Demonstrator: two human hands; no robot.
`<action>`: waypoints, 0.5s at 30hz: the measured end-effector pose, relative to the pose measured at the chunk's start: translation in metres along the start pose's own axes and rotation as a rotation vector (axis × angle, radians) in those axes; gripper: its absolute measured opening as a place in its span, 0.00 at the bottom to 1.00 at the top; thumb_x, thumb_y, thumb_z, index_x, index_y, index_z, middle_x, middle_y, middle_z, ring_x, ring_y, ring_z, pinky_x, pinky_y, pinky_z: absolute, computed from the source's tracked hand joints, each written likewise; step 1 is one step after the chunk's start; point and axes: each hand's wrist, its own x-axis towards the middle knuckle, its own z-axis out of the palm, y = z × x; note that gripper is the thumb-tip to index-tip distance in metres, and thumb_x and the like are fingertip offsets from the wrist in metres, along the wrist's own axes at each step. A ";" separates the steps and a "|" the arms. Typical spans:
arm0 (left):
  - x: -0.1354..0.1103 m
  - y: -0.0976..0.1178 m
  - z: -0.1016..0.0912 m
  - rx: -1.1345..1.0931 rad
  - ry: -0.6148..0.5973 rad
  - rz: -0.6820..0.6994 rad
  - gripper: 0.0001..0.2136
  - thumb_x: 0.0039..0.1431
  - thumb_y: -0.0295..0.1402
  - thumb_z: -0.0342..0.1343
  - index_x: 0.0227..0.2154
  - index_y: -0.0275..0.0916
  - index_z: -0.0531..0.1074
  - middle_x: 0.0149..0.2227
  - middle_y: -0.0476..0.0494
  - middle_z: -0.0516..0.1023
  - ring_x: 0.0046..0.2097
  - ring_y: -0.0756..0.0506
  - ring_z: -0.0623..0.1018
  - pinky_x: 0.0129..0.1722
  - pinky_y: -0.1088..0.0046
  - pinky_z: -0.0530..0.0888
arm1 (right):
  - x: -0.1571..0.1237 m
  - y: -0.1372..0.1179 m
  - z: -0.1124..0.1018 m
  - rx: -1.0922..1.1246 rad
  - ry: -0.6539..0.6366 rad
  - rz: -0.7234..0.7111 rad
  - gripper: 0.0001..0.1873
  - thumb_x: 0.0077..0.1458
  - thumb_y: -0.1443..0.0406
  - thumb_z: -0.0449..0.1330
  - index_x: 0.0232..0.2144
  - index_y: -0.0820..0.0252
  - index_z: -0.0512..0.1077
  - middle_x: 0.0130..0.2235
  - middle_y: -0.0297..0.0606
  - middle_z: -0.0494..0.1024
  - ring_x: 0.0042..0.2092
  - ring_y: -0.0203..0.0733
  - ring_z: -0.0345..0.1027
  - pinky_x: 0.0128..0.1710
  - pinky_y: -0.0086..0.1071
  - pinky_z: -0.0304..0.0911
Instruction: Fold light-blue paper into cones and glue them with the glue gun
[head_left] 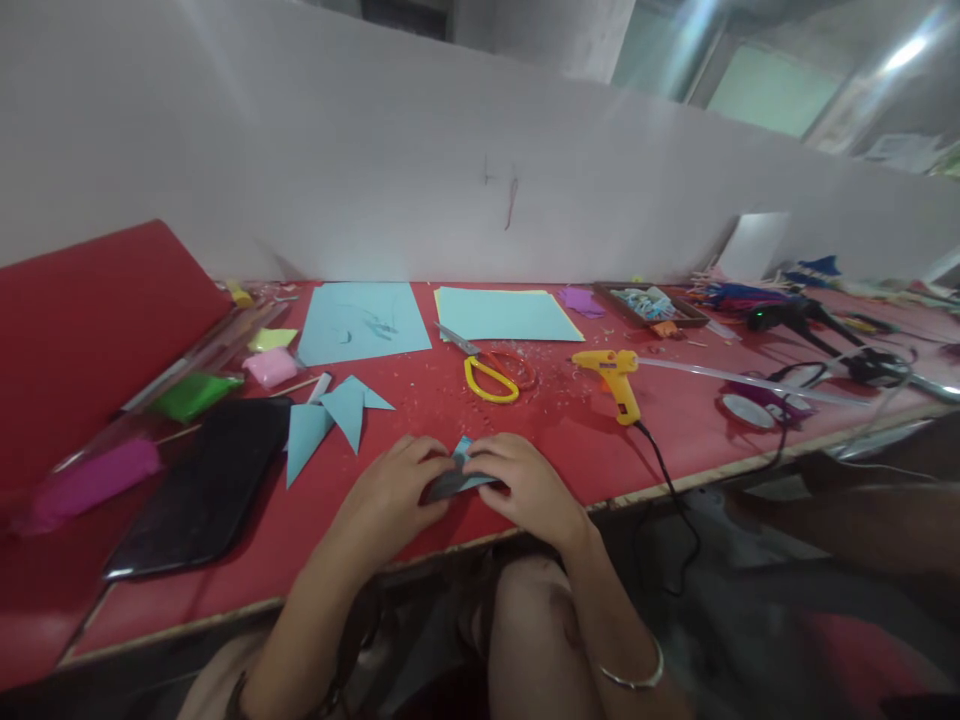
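Note:
Near the front edge of the red table, a small piece of folded light-blue paper [463, 450] lies between my two hands. My left hand [400, 490] has its fingers closed on the paper's left side. From the other side, my right hand [523, 485] presses its curled fingers on the same paper. Part of the paper is hidden under the fingers. Left of my left hand rest folded blue paper triangles [346, 410] joined to a stick. Beyond my hands lie scissors [491, 380] with yellow and red handles.
A yellow glue gun [611, 375] with a trailing cord lies to the right. Blue sheets [502, 314] and a marked blue sheet [365, 325] are at the back. A black tray-like object [206, 490] sits left, beside clay packets [196, 396]. A small tray [686, 318] holds scraps.

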 end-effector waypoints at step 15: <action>-0.010 0.001 -0.007 0.079 -0.107 -0.161 0.07 0.55 0.34 0.51 0.27 0.39 0.71 0.26 0.49 0.73 0.28 0.49 0.71 0.26 0.75 0.63 | 0.002 0.002 -0.004 0.239 0.039 0.059 0.05 0.51 0.68 0.59 0.30 0.58 0.75 0.36 0.35 0.73 0.40 0.35 0.65 0.42 0.30 0.60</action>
